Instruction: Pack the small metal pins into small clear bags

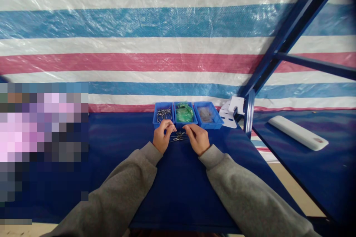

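Observation:
My left hand (163, 136) and my right hand (197, 139) reach over a dark blue table top (180, 192), close to a small loose pile of metal nails (178, 136). The left fingertips pinch together at the pile's left edge, and anything between them is too small to tell. My right fingers lie loosely at its right edge. Behind stand blue plastic trays: one holds nails (163, 114), one a green bag (184, 113), and one a clear bag of grey parts (206, 114).
White flat parts (229, 113) lie right of the trays. A blue steel frame (289, 33) rises at the right, above a lower blue surface bearing a long white bar (297, 132). A striped tarpaulin (139, 22) hangs behind. A pixelated patch covers the left.

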A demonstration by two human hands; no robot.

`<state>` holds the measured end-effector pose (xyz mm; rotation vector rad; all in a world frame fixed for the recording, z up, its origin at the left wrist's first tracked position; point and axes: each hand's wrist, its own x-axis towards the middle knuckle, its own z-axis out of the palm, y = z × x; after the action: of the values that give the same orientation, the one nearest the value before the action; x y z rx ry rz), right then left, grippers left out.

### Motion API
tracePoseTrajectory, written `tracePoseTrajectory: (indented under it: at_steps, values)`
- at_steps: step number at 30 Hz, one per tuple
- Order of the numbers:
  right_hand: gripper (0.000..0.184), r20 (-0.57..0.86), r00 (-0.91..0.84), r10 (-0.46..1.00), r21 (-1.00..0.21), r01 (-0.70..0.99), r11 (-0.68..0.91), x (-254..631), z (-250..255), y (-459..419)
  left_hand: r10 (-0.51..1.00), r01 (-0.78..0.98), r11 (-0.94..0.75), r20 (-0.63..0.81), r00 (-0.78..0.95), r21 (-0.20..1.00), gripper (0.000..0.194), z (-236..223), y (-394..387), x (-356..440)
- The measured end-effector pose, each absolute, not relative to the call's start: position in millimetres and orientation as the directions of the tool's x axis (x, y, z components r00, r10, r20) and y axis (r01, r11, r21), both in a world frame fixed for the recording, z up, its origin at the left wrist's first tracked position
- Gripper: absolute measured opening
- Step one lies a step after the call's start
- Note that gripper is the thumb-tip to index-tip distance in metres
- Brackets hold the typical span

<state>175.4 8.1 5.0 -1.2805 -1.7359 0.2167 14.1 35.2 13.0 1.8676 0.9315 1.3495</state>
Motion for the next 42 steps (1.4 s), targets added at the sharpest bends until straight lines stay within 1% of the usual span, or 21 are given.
tracePoseTrajectory:
  at_steps: [3,5,7,9,11,13,15,17,19,22,24,26,27,28,29,30,32,35,38,42]
  values:
    - [0.032,0.594,-0.033,0.803,-0.594,0.656,0.466,176,5,8,0.786,0.340,-0.618,0.562,0.258,0.708,0.023,16,32,13]
    - [0.031,0.611,-0.036,0.791,-0.585,0.653,0.482,176,6,7,0.738,0.418,-0.671,0.607,0.296,0.612,0.027,18,32,12]
    - [0.031,0.626,-0.029,0.779,-0.581,0.649,0.491,177,7,7,0.685,0.458,-0.721,0.635,0.357,0.520,0.031,19,32,11]
    - [0.029,0.644,-0.012,0.765,-0.581,0.642,0.500,178,9,6,0.653,0.463,-0.750,0.641,0.403,0.473,0.032,18,32,10]
    - [0.027,0.662,-0.006,0.749,-0.581,0.627,0.519,179,10,5,0.664,0.453,-0.741,0.639,0.388,0.495,0.030,16,33,10]
    - [0.026,0.671,-0.017,0.741,-0.578,0.615,0.537,179,11,5,0.703,0.434,-0.707,0.625,0.339,0.559,0.027,13,33,11]
    - [0.027,0.665,-0.045,0.746,-0.572,0.611,0.547,180,10,4,0.732,0.412,-0.679,0.600,0.323,0.607,0.020,10,33,11]
    - [0.028,0.654,-0.073,0.753,-0.567,0.613,0.551,180,10,3,0.724,0.399,-0.690,0.597,0.345,0.605,0.015,9,32,12]
    - [0.028,0.658,-0.071,0.750,-0.563,0.614,0.553,179,9,3,0.676,0.406,-0.732,0.653,0.341,0.546,0.016,14,31,11]
    - [0.026,0.679,-0.026,0.733,-0.565,0.620,0.545,180,8,5,0.547,0.462,-0.787,0.808,0.217,0.409,0.011,34,35,6]
    - [0.026,0.677,-0.017,0.736,-0.562,0.634,0.531,181,5,8,0.457,0.498,-0.791,0.884,0.097,0.355,0.008,53,43,1]
    - [0.025,0.661,-0.031,0.750,-0.550,0.660,0.512,182,1,12,0.392,0.558,-0.752,0.919,-0.050,0.351,0.009,71,55,-5]
    - [0.024,0.647,-0.044,0.761,-0.542,0.675,0.500,182,-1,14,0.381,0.587,-0.717,0.916,-0.123,0.377,0.011,78,62,-7]
    - [0.024,0.630,-0.060,0.774,-0.534,0.691,0.487,183,-3,15,0.388,0.615,-0.681,0.908,-0.157,0.397,0.014,82,68,-9]
    - [0.024,0.608,-0.074,0.791,-0.526,0.708,0.470,183,-4,16,0.420,0.644,-0.654,0.898,-0.126,0.397,0.015,84,73,-10]
    - [0.023,0.582,-0.085,0.809,-0.519,0.726,0.450,183,-4,16,0.482,0.670,-0.641,0.876,-0.027,0.374,0.016,83,76,-10]
    - [0.022,0.517,-0.097,0.850,-0.503,0.769,0.394,183,-4,16,0.600,0.708,-0.629,0.779,0.182,0.320,0.016,74,76,-9]
    - [0.020,0.386,-0.080,0.919,-0.458,0.848,0.266,184,-1,15,0.648,0.737,-0.608,0.719,0.249,0.293,0.022,54,62,-4]
    - [0.019,0.270,-0.053,0.961,-0.396,0.904,0.161,184,0,16,0.664,0.709,-0.628,0.696,0.272,0.321,0.018,36,41,0]
    - [0.020,0.203,-0.068,0.977,-0.352,0.926,0.138,182,0,16,0.649,0.623,-0.710,0.649,0.397,0.329,0.018,20,30,5]
